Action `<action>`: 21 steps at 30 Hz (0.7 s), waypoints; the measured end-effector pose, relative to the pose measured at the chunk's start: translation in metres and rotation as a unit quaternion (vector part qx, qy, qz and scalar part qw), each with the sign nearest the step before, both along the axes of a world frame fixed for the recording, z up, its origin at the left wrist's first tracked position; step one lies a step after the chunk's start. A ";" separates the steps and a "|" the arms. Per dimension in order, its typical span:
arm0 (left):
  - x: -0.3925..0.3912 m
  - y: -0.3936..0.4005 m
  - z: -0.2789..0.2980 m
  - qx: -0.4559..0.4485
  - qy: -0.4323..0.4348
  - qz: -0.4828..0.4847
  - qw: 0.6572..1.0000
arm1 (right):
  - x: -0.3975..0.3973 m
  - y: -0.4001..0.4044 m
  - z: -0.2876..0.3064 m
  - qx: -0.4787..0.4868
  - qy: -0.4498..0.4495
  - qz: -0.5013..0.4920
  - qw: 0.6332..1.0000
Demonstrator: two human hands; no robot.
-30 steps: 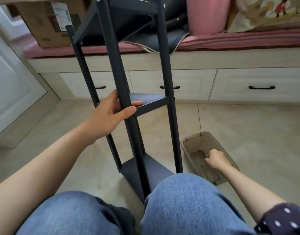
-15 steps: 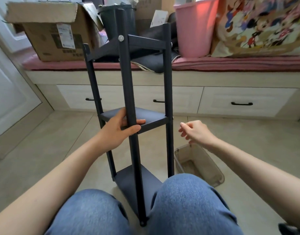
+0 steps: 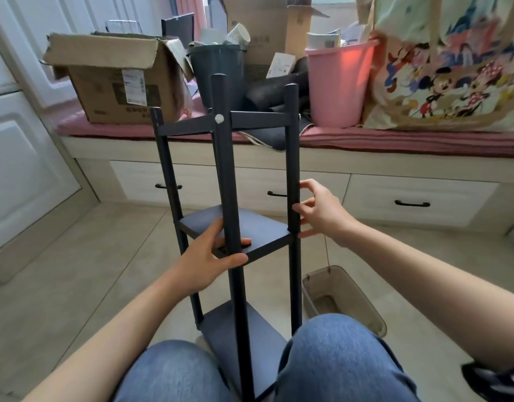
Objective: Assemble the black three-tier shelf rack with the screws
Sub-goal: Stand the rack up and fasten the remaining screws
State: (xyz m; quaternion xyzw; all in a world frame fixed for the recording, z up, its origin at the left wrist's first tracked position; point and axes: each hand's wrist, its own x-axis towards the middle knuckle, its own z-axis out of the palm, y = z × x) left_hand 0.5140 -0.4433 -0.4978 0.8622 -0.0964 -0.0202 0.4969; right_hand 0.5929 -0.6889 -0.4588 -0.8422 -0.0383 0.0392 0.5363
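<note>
Left hand (image 3: 205, 258) clamped round the near post of the black rack (image 3: 229, 181) at middle-shelf height. Right hand (image 3: 322, 211) at the right post, fingers curled, fingertips touching it; whether it holds anything, cannot tell. Rack upright on the floor between the knees (image 3: 334, 352). Screw (image 3: 219, 118) at top joint. Clear bin (image 3: 341, 298) just right.

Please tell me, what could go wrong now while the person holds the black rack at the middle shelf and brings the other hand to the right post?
1. The right hand may be pinching a small screw at the right post; if it slips, it could drop to the floor, beside the clear tray.
2. Only the left hand grips the rack at the front post, so pushing sideways could tip it.
</note>
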 end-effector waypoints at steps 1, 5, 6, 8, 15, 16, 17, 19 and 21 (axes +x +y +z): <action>0.001 0.001 -0.001 0.000 -0.006 0.006 1.000 | 0.002 0.002 -0.001 0.003 -0.005 -0.002 1.000; 0.003 0.004 -0.003 0.011 -0.019 0.015 1.000 | 0.009 0.011 -0.006 0.000 -0.019 -0.007 1.000; 0.004 0.005 -0.005 0.014 -0.022 0.015 1.000 | 0.011 0.013 -0.007 -0.005 -0.022 -0.005 1.000; 0.004 0.006 -0.009 0.017 -0.023 0.015 0.999 | 0.014 0.013 -0.009 -0.018 -0.019 0.006 1.000; 0.009 0.005 -0.017 0.078 0.003 -0.013 0.997 | 0.027 0.013 -0.022 -0.032 -0.017 0.015 0.999; 0.010 0.003 -0.018 0.092 0.011 -0.022 0.995 | 0.029 0.011 -0.025 -0.031 -0.013 0.012 0.999; 0.010 0.000 -0.019 0.105 0.017 -0.034 0.994 | 0.031 0.010 -0.028 -0.030 -0.008 0.011 0.999; 0.010 -0.009 -0.022 0.142 0.023 -0.059 0.988 | 0.034 0.008 -0.035 -0.023 0.000 0.011 1.000; 0.011 -0.021 -0.024 0.188 0.018 -0.076 0.979 | 0.038 0.008 -0.039 -0.025 -0.003 0.014 1.000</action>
